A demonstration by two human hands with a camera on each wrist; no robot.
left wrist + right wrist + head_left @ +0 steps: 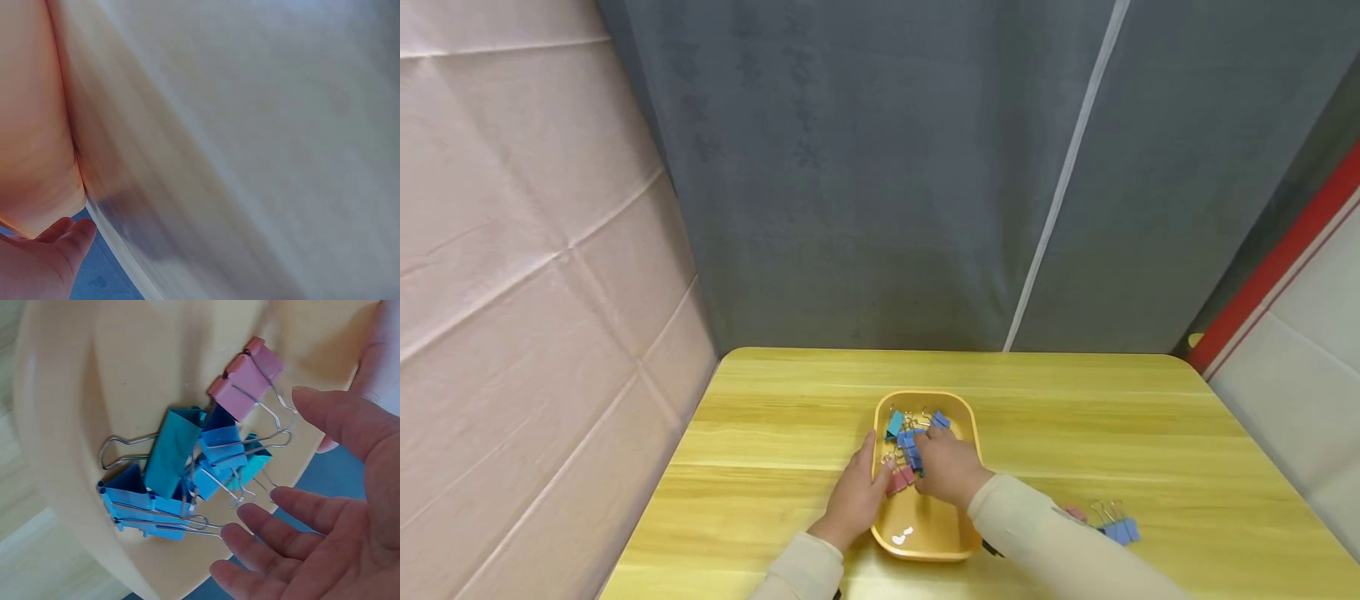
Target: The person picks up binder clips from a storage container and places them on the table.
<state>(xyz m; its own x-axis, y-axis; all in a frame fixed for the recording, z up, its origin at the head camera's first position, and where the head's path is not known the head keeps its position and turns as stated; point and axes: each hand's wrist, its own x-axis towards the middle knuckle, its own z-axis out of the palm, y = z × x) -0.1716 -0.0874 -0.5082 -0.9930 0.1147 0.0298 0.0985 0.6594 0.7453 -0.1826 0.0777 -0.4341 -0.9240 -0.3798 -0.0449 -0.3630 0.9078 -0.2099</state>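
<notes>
A yellow-orange plastic tray [925, 525] rests on the table with several binder clips inside. My left hand [848, 498] grips its left side, the thumb over the rim. In the left wrist view, fingers [78, 240] touch the tray's outer wall. Inside the tray, my right hand [951, 468] reaches over the clips. The right wrist view shows its fingers spread and relaxed, the tips close to wire handles. There, a pink binder clip [253, 378], a teal binder clip [170, 453] and a blue binder clip [140, 503] lie in a loose heap. Whether any fingertip touches wire, I cannot tell.
On the table [760, 433], right of the tray, lies another blue binder clip [1122, 531]. A pink binder clip [1077, 513] beside it is partly hidden by my right sleeve [1037, 525]. A grey curtain [865, 208] hangs behind the table's far edge.
</notes>
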